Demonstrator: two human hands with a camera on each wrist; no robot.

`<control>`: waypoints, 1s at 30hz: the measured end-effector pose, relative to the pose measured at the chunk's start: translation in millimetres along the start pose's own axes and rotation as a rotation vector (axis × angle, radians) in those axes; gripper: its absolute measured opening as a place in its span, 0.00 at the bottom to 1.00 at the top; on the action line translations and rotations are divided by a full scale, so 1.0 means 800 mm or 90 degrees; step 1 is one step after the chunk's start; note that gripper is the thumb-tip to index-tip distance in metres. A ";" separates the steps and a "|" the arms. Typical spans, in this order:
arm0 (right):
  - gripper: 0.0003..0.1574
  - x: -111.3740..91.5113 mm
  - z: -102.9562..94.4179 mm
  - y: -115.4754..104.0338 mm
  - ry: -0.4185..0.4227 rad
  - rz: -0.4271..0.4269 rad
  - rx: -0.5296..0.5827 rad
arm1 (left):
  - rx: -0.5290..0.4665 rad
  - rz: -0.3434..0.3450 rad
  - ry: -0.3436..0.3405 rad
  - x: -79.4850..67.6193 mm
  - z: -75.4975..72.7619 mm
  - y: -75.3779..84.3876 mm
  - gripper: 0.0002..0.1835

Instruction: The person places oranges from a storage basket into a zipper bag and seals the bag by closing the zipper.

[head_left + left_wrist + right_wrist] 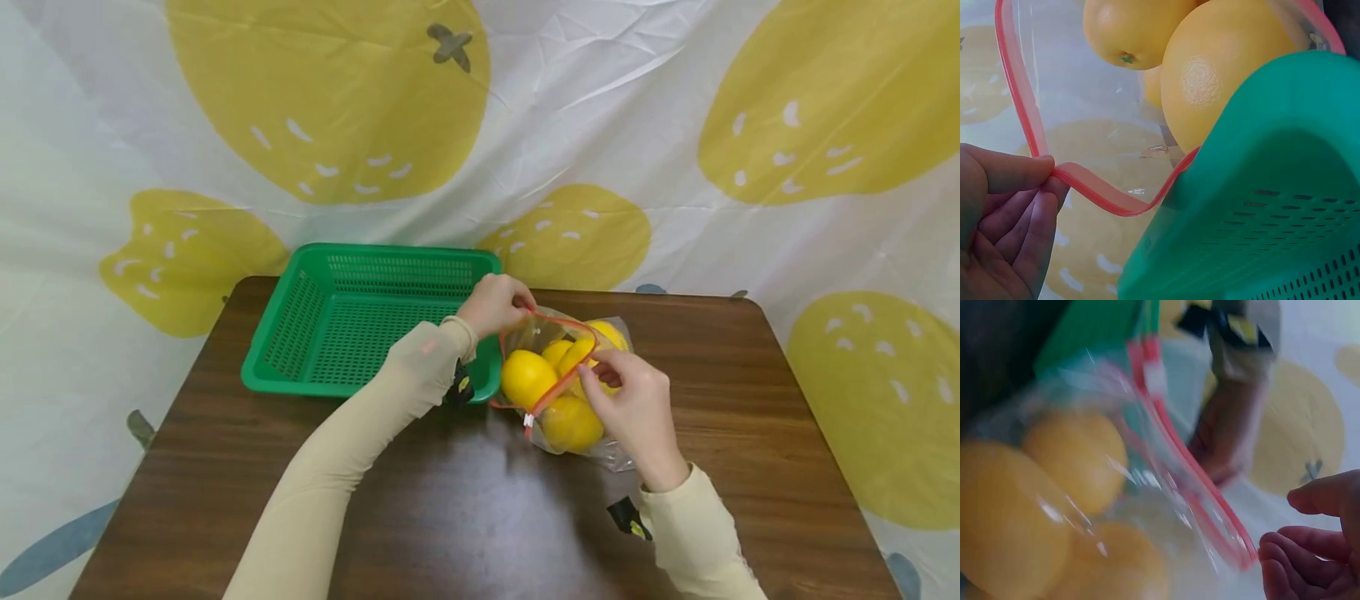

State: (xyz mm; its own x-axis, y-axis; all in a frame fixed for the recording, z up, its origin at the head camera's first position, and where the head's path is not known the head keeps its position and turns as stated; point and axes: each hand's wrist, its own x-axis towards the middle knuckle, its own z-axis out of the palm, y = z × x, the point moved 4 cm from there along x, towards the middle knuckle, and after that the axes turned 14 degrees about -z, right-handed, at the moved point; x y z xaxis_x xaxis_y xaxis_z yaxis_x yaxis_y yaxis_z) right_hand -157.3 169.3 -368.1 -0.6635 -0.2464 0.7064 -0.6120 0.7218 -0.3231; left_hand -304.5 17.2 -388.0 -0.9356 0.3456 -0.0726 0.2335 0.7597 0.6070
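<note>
A clear zip bag (615, 454) with a red zip edge (1200, 478) holds several yellow citrus fruits (528, 379) and lies with its mouth spread wide. My left hand (495, 304) pinches the red edge at the far side of the mouth between thumb and fingers. On the near right side is my right hand (637, 400), its fingertips right at the red edge. In the right wrist view its thumb (1319, 495) stands apart from the fingers, with nothing gripped between them. A white slider (528, 420) sits at the near corner of the zip.
A green plastic basket (258, 367) with slotted walls stands left of the bag, its right rim close against it. Both are on a dark wooden table (465, 533). A white cloth (570, 133) printed with yellow fruit hangs behind the table.
</note>
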 end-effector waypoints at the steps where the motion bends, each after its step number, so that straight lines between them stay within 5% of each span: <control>1: 0.11 -0.007 0.004 -0.009 0.008 -0.023 -0.003 | 0.000 -0.001 0.000 0.000 0.000 0.000 0.07; 8: 0.14 -0.053 0.051 -0.050 -0.019 -0.111 -0.027 | 0.005 -0.014 0.005 0.004 -0.004 -0.002 0.08; 16: 0.20 -0.072 0.079 -0.051 -0.044 -0.126 -0.114 | -0.002 -0.011 0.002 0.005 -0.003 -0.001 0.07; 23: 0.10 -0.071 0.079 -0.042 -0.041 -0.120 -0.123 | -0.002 -0.003 0.000 0.010 -0.001 -0.002 0.05; 30: 0.09 -0.067 0.056 -0.040 -0.034 -0.130 -0.106 | 0.004 -0.014 -0.004 0.015 -0.004 0.002 0.05</control>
State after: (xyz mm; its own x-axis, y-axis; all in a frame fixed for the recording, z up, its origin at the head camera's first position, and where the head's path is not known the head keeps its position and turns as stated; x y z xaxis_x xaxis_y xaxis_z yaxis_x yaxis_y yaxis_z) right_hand -121.7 130.8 -423.6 -0.5578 -0.4282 0.7110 -0.6596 0.7487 -0.0666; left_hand -316.0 20.6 -385.4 -0.9387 0.3325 -0.0909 0.2148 0.7705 0.6001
